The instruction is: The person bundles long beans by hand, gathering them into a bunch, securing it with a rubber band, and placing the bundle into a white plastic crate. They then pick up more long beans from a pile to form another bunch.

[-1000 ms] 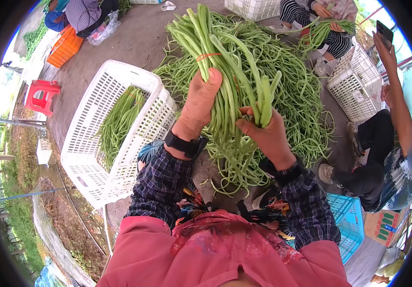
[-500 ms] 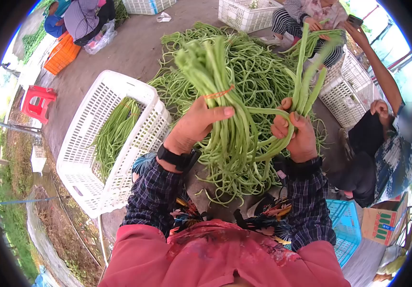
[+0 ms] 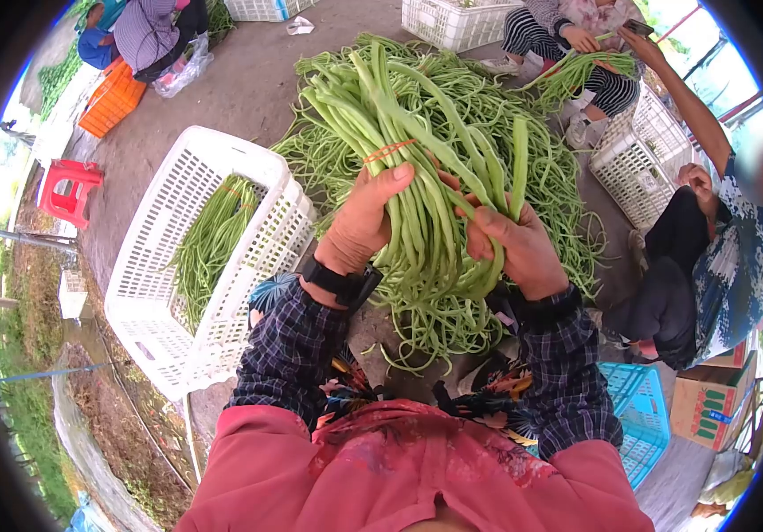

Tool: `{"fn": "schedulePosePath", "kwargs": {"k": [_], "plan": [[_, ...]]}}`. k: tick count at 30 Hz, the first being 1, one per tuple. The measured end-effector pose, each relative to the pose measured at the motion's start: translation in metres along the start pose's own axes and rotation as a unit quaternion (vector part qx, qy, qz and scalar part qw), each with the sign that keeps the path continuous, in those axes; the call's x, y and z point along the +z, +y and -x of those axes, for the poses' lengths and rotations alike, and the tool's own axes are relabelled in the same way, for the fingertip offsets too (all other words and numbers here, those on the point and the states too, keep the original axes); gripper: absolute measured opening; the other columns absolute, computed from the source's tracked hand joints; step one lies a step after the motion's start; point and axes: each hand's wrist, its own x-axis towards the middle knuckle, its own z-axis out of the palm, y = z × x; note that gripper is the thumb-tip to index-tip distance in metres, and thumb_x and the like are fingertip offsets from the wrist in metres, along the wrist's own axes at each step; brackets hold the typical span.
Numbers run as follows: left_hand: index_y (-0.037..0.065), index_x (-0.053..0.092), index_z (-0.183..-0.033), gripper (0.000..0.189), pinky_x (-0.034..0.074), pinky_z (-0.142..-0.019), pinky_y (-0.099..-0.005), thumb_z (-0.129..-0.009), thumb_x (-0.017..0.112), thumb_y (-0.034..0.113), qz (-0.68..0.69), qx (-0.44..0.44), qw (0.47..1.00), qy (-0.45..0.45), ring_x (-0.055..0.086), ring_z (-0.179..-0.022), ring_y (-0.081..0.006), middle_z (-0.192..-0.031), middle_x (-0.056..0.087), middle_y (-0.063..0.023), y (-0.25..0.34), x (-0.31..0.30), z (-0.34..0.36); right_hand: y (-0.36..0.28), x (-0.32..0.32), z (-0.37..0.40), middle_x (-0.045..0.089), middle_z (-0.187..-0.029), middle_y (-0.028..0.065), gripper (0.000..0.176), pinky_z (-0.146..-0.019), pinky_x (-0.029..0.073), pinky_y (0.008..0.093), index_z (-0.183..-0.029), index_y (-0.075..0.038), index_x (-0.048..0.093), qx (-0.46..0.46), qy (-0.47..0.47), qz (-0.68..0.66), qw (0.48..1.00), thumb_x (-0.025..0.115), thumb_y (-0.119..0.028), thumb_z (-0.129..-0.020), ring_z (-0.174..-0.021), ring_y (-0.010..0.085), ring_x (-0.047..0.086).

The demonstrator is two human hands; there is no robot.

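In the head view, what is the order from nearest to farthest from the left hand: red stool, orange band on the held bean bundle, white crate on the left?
1. Orange band: around the bean bundle, right by the left hand.
2. White crate: just left, with beans inside.
3. Red stool: far left, beyond the crate.

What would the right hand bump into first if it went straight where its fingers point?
Probably the bean bundle in the left hand. The right hand points at it and looks very close, maybe touching. The big bean pile seems to lie lower down.
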Motion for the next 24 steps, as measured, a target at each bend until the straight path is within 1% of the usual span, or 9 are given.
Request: {"fn": "schedulePosePath", "kwargs": {"k": [2, 4, 5, 7, 10, 14, 18, 21, 24], "plan": [[-0.002, 0.052, -0.105, 0.044, 0.053, -0.073, -0.0356, -0.081, 0.061, 0.034, 0.031, 0.014, 0.999, 0.042, 0.062, -0.081, -0.0234, -0.092, 0.061, -0.0144, -0.002, 0.001, -0.001, -0.001, 0.003, -0.002, 0.053, -0.065, 0.0018, 0.022, -0.053, 0.040, 0.0244, -0.106, 0.000, 0.056, -0.001, 0.006, 0.080, 0.997, 0.056, -0.014, -0.089, -0.054, 0.0092, 0.048], [0.000, 0.054, -0.102, 0.046, 0.053, -0.070, -0.0359, -0.079, 0.059, 0.040, 0.005, 0.006, 0.997, 0.072, 0.063, -0.078, -0.0246, -0.089, 0.062, -0.0151, -0.001, 0.000, -0.002, 0.005, 0.005, -0.003, 0.052, -0.065, -0.0013, 0.020, -0.051, 0.039, 0.0224, -0.103, -0.002, 0.058, 0.002, -0.003, 0.069, 0.998, 0.058, -0.016, -0.088, -0.054, 0.0065, 0.047], [0.000, 0.054, -0.101, 0.044, 0.054, -0.069, -0.0365, -0.079, 0.059, 0.038, 0.035, 0.007, 0.994, 0.100, 0.063, -0.076, -0.0248, -0.087, 0.062, -0.0148, -0.002, 0.002, -0.002, 0.009, 0.006, -0.003, 0.050, -0.064, -0.0045, 0.018, -0.050, 0.037, 0.0205, -0.100, -0.004, 0.060, 0.007, -0.011, 0.060, 0.998, 0.059, -0.017, -0.087, -0.054, 0.0038, 0.046], [0.001, 0.054, -0.099, 0.038, 0.054, -0.066, -0.0374, -0.080, 0.060, 0.033, 0.104, 0.001, 0.984, 0.145, 0.063, -0.071, -0.0256, -0.084, 0.062, -0.0140, -0.003, 0.004, -0.003, 0.019, 0.004, -0.004, 0.050, -0.064, -0.0045, 0.017, -0.050, 0.038, 0.0207, -0.099, -0.004, 0.060, 0.017, -0.007, 0.038, 0.999, 0.060, -0.017, -0.087, -0.054, 0.0038, 0.046], [0.001, 0.053, -0.105, 0.036, 0.053, -0.072, -0.0352, -0.081, 0.061, 0.026, 0.129, -0.004, 0.985, 0.119, 0.063, -0.077, -0.0225, -0.090, 0.062, -0.0108, -0.002, 0.004, -0.003, 0.022, 0.003, 0.000, 0.051, -0.063, -0.0039, 0.015, -0.049, 0.038, 0.0214, -0.095, -0.004, 0.059, 0.046, 0.011, 0.000, 0.999, 0.060, -0.016, -0.087, -0.053, 0.0042, 0.046], [0.003, 0.053, -0.107, 0.039, 0.054, -0.071, -0.0366, -0.080, 0.064, 0.029, 0.117, 0.007, 0.984, 0.131, 0.062, -0.078, -0.0218, -0.090, 0.062, -0.0097, -0.002, 0.004, -0.003, 0.029, -0.003, 0.011, 0.051, -0.063, -0.0026, 0.014, -0.049, 0.039, 0.0227, -0.096, -0.004, 0.057, 0.047, 0.017, 0.012, 0.999, 0.059, -0.015, -0.087, -0.053, 0.0060, 0.047], [0.006, 0.055, -0.098, 0.034, 0.053, -0.069, -0.0369, -0.081, 0.064, 0.034, 0.189, 0.013, 0.963, 0.191, 0.062, -0.075, -0.0217, -0.084, 0.062, -0.0082, 0.009, 0.004, -0.004, 0.033, -0.006, 0.023, 0.049, -0.063, -0.0020, 0.014, -0.049, 0.040, 0.0246, -0.098, -0.004, 0.056, 0.076, 0.034, -0.010, 0.996, 0.057, -0.012, -0.087, -0.052, 0.0083, 0.047], [0.008, 0.057, -0.092, 0.035, 0.053, -0.063, -0.0354, -0.081, 0.061, 0.041, 0.165, 0.051, 0.953, 0.249, 0.061, -0.072, -0.0223, -0.079, 0.061, -0.0096, 0.012, -0.002, -0.008, 0.035, -0.010, 0.034, 0.048, -0.062, -0.0018, 0.013, -0.049, 0.040, 0.0248, -0.098, -0.005, 0.055, 0.098, 0.041, 0.001, 0.994, 0.057, -0.011, -0.087, -0.051, 0.0085, 0.045], [0.011, 0.057, -0.087, 0.033, 0.053, -0.060, -0.0352, -0.081, 0.062, 0.043, 0.124, 0.108, 0.959, 0.230, 0.061, -0.071, -0.0226, -0.078, 0.061, -0.0096, 0.036, -0.016, -0.003, 0.043, -0.032, 0.054, 0.048, -0.064, -0.0015, 0.013, -0.049, 0.039, 0.0242, -0.098, -0.005, 0.054, 0.156, 0.052, -0.028, 0.986, 0.057, -0.010, -0.086, -0.051, 0.0078, 0.044]]}}
